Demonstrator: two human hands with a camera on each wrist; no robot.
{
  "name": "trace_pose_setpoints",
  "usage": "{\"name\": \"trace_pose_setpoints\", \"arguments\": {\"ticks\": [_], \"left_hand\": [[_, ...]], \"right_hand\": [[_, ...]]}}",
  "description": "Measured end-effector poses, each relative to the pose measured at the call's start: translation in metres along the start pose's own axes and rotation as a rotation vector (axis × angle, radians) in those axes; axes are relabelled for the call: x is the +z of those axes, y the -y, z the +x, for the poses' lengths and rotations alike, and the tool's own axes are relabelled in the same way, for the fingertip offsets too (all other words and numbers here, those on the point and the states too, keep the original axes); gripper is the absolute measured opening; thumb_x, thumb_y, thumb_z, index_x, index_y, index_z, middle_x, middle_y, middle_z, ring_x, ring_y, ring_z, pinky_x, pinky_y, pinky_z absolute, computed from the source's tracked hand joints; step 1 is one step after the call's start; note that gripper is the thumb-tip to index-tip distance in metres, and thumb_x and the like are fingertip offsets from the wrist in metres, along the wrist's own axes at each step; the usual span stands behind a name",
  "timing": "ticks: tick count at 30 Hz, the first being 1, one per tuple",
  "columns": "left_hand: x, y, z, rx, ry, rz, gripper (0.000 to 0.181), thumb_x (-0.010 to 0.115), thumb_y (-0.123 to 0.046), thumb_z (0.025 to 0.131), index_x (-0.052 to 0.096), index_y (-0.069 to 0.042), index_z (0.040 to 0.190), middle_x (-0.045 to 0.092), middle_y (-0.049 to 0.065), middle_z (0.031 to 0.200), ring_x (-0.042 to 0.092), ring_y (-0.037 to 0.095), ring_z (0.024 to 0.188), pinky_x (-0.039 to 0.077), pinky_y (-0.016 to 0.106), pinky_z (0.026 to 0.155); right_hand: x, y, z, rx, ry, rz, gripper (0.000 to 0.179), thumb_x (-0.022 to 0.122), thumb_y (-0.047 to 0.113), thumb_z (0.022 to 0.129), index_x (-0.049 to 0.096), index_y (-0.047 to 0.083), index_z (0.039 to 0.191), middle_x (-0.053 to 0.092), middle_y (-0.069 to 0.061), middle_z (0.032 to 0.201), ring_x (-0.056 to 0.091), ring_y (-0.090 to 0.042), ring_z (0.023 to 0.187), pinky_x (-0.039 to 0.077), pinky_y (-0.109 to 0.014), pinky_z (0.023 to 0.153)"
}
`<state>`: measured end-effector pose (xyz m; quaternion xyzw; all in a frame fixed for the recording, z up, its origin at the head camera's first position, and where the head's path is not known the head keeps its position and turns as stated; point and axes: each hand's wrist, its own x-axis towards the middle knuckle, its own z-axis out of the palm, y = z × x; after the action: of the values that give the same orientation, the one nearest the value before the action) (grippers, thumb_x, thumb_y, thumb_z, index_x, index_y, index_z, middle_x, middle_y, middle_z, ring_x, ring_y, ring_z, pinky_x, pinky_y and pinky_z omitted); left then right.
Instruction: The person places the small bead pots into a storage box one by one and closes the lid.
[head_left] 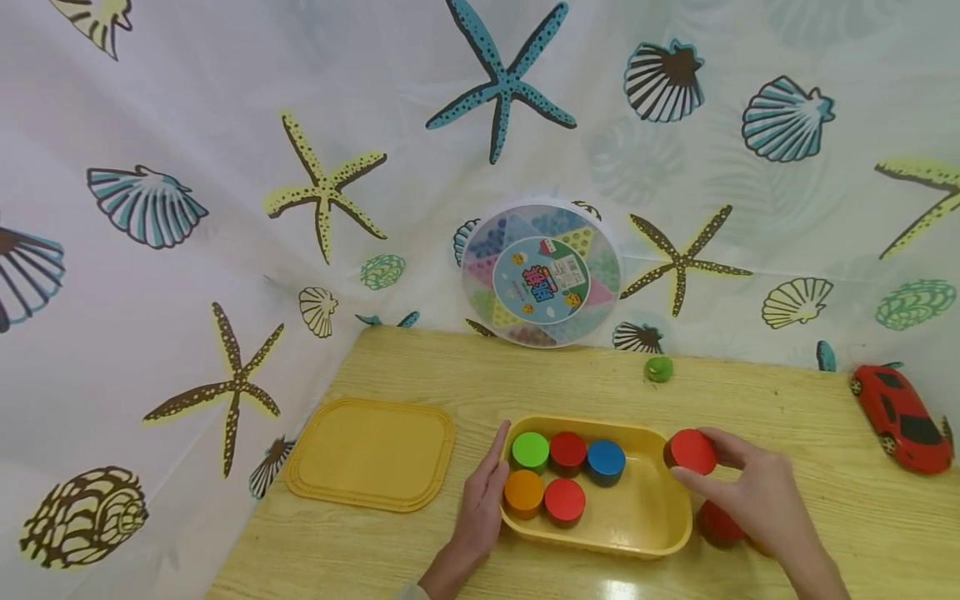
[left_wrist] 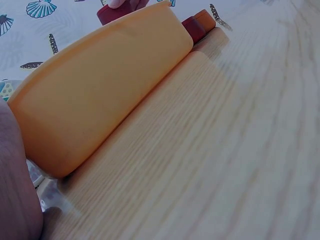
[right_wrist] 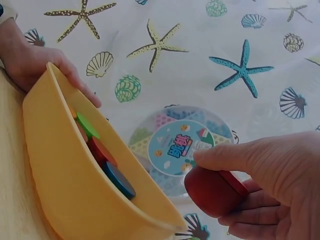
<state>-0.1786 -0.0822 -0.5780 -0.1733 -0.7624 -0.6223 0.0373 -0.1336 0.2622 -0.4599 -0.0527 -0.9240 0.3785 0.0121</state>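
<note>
A yellow plastic box [head_left: 652,517] holds several round blocks: a green block [head_left: 530,452], a blue block [head_left: 606,461], an orange block [head_left: 523,492] and two red ones. Along the box's left end rests my left hand [head_left: 480,500], fingers straight against the outer wall. My right hand [head_left: 753,483] pinches another red round block [head_left: 691,452] between thumb and fingers, raised at the box's right end. In the right wrist view, that block shows smooth dark red sides. Below this hand, a red block [head_left: 718,525] stands on the table, partly covered.
An orange block [left_wrist: 205,19] stands beside the red one outside the box. The yellow lid [head_left: 371,454] lies flat to the left. Farther back are a small green object [head_left: 658,369] and a round game box [head_left: 540,275] against the curtain. A red toy car [head_left: 903,419] sits far right.
</note>
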Motion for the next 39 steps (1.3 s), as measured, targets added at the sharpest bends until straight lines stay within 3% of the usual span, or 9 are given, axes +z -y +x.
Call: {"name": "trace_pose_setpoints", "arguments": {"ticks": [7,11,19,27,32,39], "left_hand": [[0.0,0.002,0.003,0.013,0.009,0.003,0.052,0.031,-0.019,0.116,0.024,-0.012,0.167,0.026,0.011,0.172,0.021,0.017,0.157,0.018,0.017,0.124],[0.0,0.003,0.005,0.033,0.003,0.005,0.052,0.031,-0.017,0.116,0.025,-0.01,0.167,0.027,0.013,0.171,0.022,0.019,0.157,0.018,0.017,0.124],[0.0,0.002,0.007,0.021,-0.001,0.003,0.052,0.031,-0.018,0.116,0.025,-0.012,0.167,0.026,0.011,0.172,0.022,0.018,0.157,0.018,0.017,0.124],[0.001,0.003,0.003,-0.012,-0.014,0.0,0.051,0.032,-0.019,0.116,0.026,-0.016,0.167,0.027,0.008,0.172,0.023,0.014,0.156,0.018,0.017,0.124],[0.001,0.003,0.001,0.013,-0.019,0.019,0.051,0.033,-0.018,0.116,0.028,-0.012,0.166,0.029,0.011,0.171,0.025,0.016,0.156,0.019,0.019,0.124],[0.002,0.002,0.002,-0.001,-0.018,0.026,0.051,0.032,-0.018,0.116,0.027,-0.013,0.166,0.028,0.011,0.171,0.025,0.017,0.156,0.018,0.019,0.124]], "right_hand": [[0.014,0.007,0.0,-0.129,0.036,0.042,0.071,0.09,0.043,0.081,0.068,-0.001,0.133,0.073,-0.02,0.125,0.076,-0.032,0.104,0.065,-0.042,0.084],[0.027,0.01,-0.001,-0.131,0.126,0.069,0.069,0.092,0.038,0.08,0.069,-0.003,0.131,0.073,-0.02,0.123,0.076,-0.029,0.103,0.064,-0.039,0.086],[0.052,0.017,0.003,-0.12,0.228,0.108,0.06,0.094,0.036,0.078,0.072,0.005,0.125,0.076,-0.005,0.111,0.073,-0.016,0.094,0.064,-0.031,0.083],[0.072,0.021,0.003,-0.155,0.271,-0.018,0.061,0.095,0.034,0.076,0.072,0.003,0.122,0.072,0.0,0.099,0.058,-0.013,0.082,0.053,-0.023,0.069],[0.079,0.022,0.003,-0.169,0.27,-0.086,0.057,0.096,0.033,0.074,0.072,0.005,0.118,0.069,0.003,0.092,0.056,-0.013,0.077,0.05,-0.023,0.063],[0.082,0.023,0.003,-0.164,0.261,-0.127,0.061,0.096,0.033,0.073,0.072,0.004,0.121,0.072,0.001,0.098,0.057,-0.012,0.079,0.053,-0.026,0.068]]}}
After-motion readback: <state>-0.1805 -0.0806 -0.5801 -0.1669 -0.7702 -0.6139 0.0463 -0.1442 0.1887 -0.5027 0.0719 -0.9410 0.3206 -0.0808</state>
